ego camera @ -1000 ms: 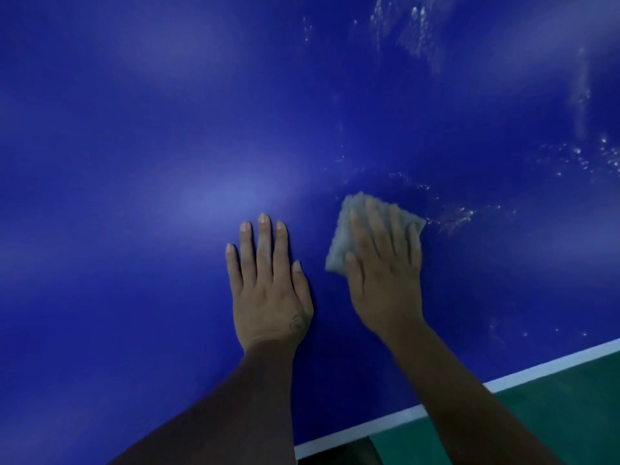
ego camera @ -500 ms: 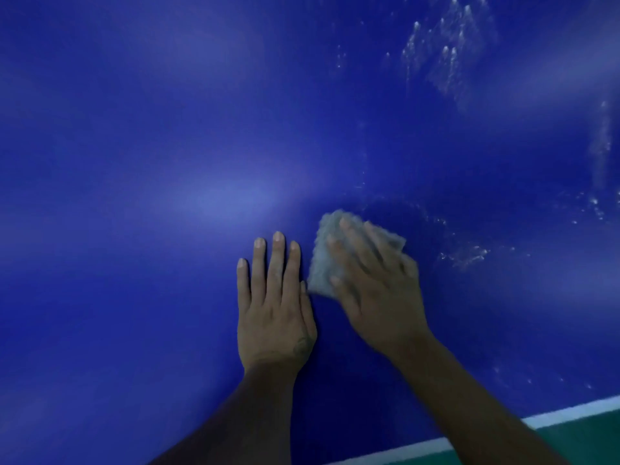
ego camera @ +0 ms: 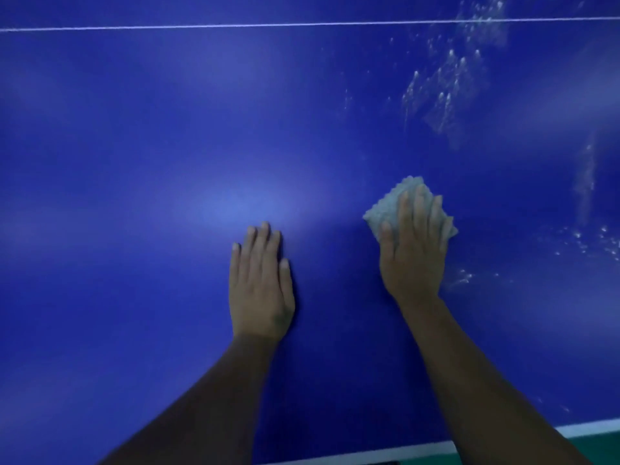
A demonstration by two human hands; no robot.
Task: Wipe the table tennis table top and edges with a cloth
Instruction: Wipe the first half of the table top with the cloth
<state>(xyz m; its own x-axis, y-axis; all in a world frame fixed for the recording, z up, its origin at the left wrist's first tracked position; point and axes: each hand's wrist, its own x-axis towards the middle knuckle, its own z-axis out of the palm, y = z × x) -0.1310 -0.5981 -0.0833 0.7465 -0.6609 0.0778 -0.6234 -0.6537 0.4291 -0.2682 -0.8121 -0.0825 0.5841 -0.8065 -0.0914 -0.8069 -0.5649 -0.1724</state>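
Note:
The blue table tennis table top (ego camera: 141,169) fills nearly the whole view. My right hand (ego camera: 414,250) lies flat with straight fingers on a small folded grey cloth (ego camera: 385,204) and presses it onto the table, right of centre. My left hand (ego camera: 260,286) rests palm down on the bare table surface, fingers straight and together, a hand's width to the left of the cloth. Most of the cloth is hidden under my right fingers.
Wet streaks and droplets (ego camera: 446,85) cover the table at the upper right and to the right of the cloth. A thin white line (ego camera: 167,27) crosses the top. The table's white near edge (ego camera: 369,454) runs along the bottom, with green floor (ego camera: 600,444) beyond it.
My right hand has slid the cloth to the right, away from my left hand, opening a gap between them. The view has tilted up, showing the white line at the far side.

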